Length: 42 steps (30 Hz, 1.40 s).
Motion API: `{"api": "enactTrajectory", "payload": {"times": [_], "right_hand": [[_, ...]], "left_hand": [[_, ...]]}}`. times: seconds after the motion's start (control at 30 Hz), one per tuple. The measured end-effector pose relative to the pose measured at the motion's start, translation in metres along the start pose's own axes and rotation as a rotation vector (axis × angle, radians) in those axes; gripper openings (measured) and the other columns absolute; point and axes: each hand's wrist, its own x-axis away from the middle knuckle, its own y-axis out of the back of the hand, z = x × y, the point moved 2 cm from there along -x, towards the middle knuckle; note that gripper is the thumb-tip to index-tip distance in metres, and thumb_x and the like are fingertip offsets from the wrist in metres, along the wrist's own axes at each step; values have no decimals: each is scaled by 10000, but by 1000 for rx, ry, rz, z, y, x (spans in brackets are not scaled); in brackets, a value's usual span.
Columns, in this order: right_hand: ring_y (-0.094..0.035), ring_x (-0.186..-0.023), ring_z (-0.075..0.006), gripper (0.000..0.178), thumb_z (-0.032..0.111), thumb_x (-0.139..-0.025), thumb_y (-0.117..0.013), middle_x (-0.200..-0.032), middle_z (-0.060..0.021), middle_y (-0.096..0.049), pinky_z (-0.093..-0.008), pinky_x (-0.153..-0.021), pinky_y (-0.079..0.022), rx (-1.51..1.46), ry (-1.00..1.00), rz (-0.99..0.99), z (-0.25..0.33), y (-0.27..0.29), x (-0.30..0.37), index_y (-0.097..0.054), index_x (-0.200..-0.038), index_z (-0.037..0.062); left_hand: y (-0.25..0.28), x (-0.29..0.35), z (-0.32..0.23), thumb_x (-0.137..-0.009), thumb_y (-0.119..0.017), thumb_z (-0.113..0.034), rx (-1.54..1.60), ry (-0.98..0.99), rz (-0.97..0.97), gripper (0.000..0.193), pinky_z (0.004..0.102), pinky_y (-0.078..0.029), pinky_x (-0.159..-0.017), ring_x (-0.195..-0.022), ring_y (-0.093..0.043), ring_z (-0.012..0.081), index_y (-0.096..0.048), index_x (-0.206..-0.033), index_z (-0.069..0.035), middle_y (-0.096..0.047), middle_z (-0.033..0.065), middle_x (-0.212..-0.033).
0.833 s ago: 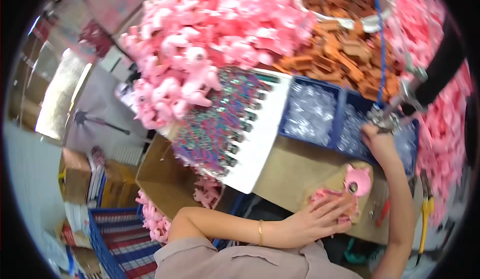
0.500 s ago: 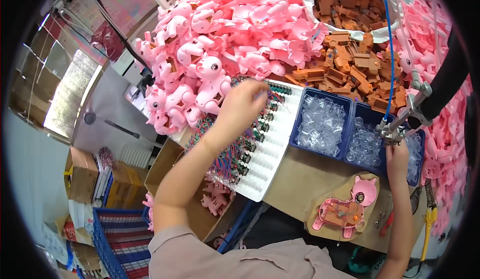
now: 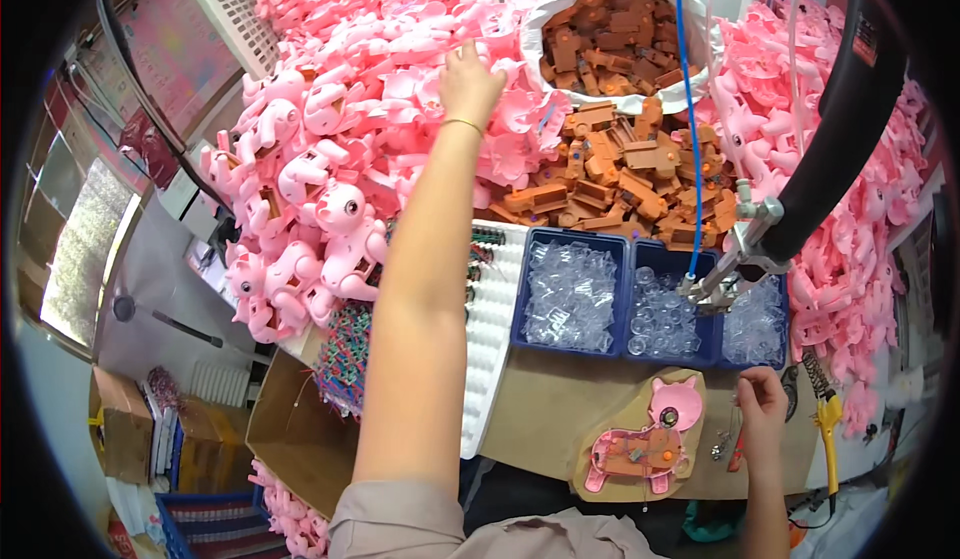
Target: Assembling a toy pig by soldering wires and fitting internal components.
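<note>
My left hand (image 3: 472, 84) is stretched far forward over the heap of pink plastic toy shells (image 3: 400, 124). Its thumb stands apart from the fingers, and nothing shows in it. At the right, my right hand (image 3: 762, 409) is just above the table by the blue bins, its fingers pinched; what they hold, if anything, cannot be made out. Left of it, a pink animal-shaped shell half (image 3: 678, 406) lies inside-up in a tan holder (image 3: 590, 459), with a brown box-shaped part (image 3: 635, 453) in its body.
Blue bins (image 3: 622, 344) hold clear plastic parts. Behind them lie brown box parts (image 3: 620, 174) and a white sack (image 3: 545, 9) of more. A white foam tray (image 3: 485, 359) with wired parts lies under my left arm. A screwdriver on an arm (image 3: 735, 269) hangs over the bins; a yellow-handled tool (image 3: 829, 419) is at right.
My left hand has gone from the wired parts on the foam tray forward to the pink shells. My right hand has dropped from the hanging tool toward the table. The whole view has shifted.
</note>
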Motion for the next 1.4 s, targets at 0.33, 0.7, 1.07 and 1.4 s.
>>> {"api": "enactTrajectory", "payload": {"times": [0.33, 0.7, 1.07, 1.4], "right_hand": [[-572, -944, -103, 385, -26, -846, -585, -1102, -62, -576, -236, -806, -477, -203, -107, 173, -7, -13, 20, -522, -1225, -12], [-609, -930, -112, 341, -27, -826, -629, -1037, -78, -633, -232, -826, -484, -302, -222, 158, 2, 4, 55, -560, -1160, -30], [-547, -714, -264, 235, 164, -751, -722, -781, -79, -529, -374, -648, -409, 681, 270, 227, -2, -9, 97, -626, -916, 27], [-600, -790, -229, 259, 31, -775, -692, -895, -107, -599, -310, -685, -483, 661, 281, 299, 13, -8, 99, -629, -1021, -18]], "left_hand": [[34, 104, 69, -785, -671, -323, 307, 99, -26, 626, 352, -466, -860, -972, -605, 272, -475, -1267, 25, -598, 215, -1053], [-10, 80, 114, -820, -565, -414, -396, -248, 357, 607, 490, -484, -824, -965, -592, 457, -425, -1178, 56, -592, 342, -1013], [46, 168, 68, -931, -466, -106, -372, -333, 308, 447, 359, -485, -875, -1069, -585, 336, -411, -1364, -200, -503, 211, -1225], [-18, 85, 153, -875, -522, -462, -787, -505, 555, 584, 431, -424, -952, -1152, -499, 417, -533, -1170, 42, -530, 311, -1183]]}}
